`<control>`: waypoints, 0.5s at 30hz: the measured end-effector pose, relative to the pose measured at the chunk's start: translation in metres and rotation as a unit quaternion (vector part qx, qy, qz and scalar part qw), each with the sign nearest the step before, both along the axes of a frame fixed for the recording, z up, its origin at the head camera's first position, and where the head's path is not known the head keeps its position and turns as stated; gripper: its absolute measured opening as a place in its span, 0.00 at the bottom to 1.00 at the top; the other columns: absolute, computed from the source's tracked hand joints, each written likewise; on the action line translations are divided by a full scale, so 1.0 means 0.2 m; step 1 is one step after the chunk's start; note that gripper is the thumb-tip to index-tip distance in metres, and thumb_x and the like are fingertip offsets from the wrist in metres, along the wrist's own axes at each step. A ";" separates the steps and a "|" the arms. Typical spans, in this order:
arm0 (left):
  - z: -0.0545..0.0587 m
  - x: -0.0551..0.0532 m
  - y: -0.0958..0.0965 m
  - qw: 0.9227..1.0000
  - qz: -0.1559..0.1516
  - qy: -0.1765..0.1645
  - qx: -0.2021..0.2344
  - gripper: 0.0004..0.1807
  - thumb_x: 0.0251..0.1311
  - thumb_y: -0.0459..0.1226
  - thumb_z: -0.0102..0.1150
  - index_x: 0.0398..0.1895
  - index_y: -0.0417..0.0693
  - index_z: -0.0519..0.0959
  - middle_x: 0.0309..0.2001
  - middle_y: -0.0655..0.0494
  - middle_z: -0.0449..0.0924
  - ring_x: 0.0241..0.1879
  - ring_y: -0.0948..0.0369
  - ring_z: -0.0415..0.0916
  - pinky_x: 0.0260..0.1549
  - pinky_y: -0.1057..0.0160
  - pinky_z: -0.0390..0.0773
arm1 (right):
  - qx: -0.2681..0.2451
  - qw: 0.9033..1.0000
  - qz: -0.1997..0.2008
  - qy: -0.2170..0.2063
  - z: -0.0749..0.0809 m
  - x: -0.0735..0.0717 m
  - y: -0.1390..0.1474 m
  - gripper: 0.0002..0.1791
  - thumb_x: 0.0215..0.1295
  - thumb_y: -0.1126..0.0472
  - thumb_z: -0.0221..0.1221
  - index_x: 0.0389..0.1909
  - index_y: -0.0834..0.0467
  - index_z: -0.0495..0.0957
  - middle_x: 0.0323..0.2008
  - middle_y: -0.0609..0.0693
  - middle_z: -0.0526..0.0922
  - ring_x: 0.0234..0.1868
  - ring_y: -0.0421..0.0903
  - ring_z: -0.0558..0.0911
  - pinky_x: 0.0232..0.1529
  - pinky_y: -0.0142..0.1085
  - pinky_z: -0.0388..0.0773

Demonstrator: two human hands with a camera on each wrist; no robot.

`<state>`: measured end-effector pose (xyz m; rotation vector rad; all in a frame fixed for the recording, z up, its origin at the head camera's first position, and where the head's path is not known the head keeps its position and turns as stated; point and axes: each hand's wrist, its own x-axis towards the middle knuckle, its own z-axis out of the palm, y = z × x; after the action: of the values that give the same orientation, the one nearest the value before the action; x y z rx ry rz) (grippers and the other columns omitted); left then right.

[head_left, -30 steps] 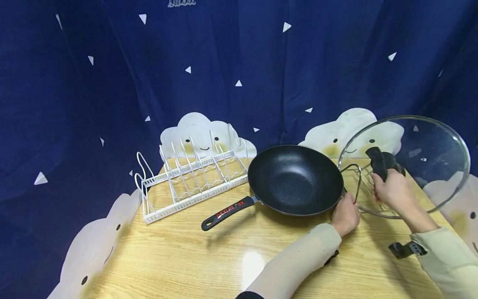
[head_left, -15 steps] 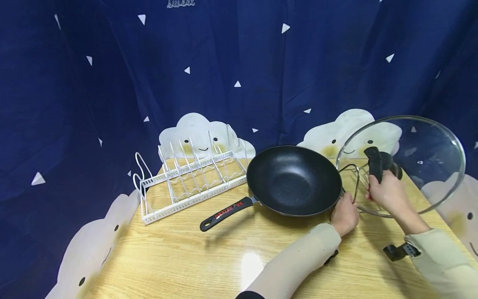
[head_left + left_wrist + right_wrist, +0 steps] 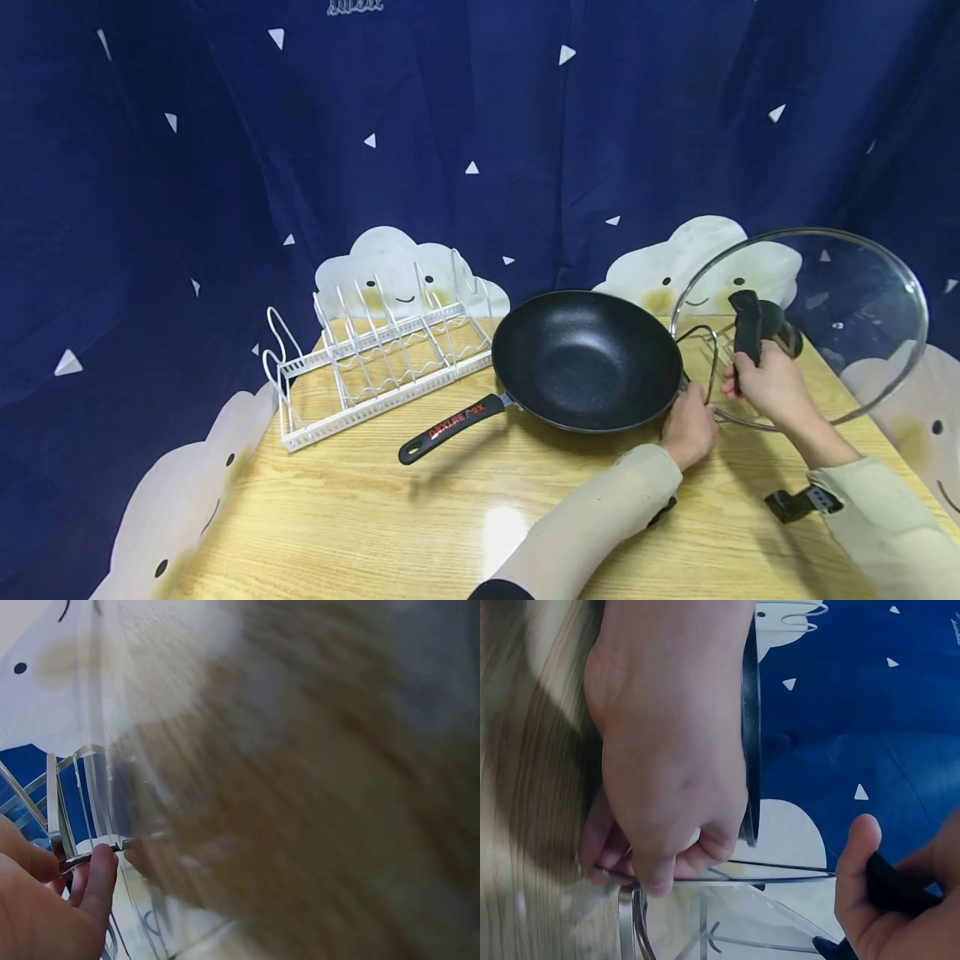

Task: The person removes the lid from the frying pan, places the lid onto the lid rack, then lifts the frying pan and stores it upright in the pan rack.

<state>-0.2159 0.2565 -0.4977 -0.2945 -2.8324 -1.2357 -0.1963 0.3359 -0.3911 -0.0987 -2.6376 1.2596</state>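
Observation:
In the head view my right hand (image 3: 772, 383) grips the black handle (image 3: 746, 321) of a large glass lid (image 3: 873, 317), which stands on edge, tilted, at the table's right. My left hand (image 3: 690, 427) is at the lid's lower left edge and pinches a thin metal part of a silver wire rack (image 3: 713, 367). In the left wrist view, finger and thumb meet on this metal (image 3: 75, 862); the see-through lid fills most of the picture. A black wok (image 3: 585, 362) rests just left of the left hand, its long handle (image 3: 453, 429) pointing left.
A white wire rack (image 3: 390, 396) with upright dividers stands at the back left, close to the wok. The wooden table (image 3: 360, 525) ends at a dark blue curtain (image 3: 420, 108) with clouds behind. A black strap device (image 3: 802, 504) sits at the right wrist.
The head view has shifted slightly. The right hand and the lid have moved a little to the left. Both hands keep their hold, and the wok and white rack stay put.

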 end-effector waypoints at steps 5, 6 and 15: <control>0.00 0.00 -0.01 1.000 -0.003 -0.003 0.014 0.11 0.62 0.37 0.57 0.28 0.56 0.65 0.23 0.65 0.66 0.23 0.69 0.66 0.19 0.70 0.63 | -0.059 0.998 0.029 -0.001 -0.01 -0.01 -0.01 0.18 0.73 0.66 0.32 0.38 0.77 0.66 0.24 0.56 0.78 0.18 0.37 0.79 0.22 0.33 0.79; 0.00 0.00 -0.01 1.000 -0.005 -0.003 0.018 0.11 0.61 0.37 0.57 0.28 0.56 0.65 0.23 0.65 0.66 0.23 0.69 0.66 0.19 0.70 0.63 | -0.061 0.998 0.031 0.000 -0.01 -0.01 -0.01 0.18 0.73 0.67 0.32 0.39 0.77 0.66 0.24 0.55 0.78 0.18 0.38 0.79 0.22 0.33 0.79; 0.02 0.01 -0.03 1.000 -0.020 -0.019 0.012 0.09 0.61 0.36 0.57 0.30 0.56 0.67 0.24 0.65 0.66 0.25 0.69 0.67 0.22 0.72 0.65 | -0.068 0.997 0.037 0.000 0.00 0.00 0.00 0.16 0.72 0.67 0.33 0.44 0.79 0.60 0.25 0.53 0.78 0.20 0.38 0.80 0.23 0.34 0.80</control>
<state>-0.2147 0.2496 -0.4935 -0.3323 -2.8540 -1.2949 -0.1961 0.3353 -0.3908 -0.0242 -2.5762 1.4615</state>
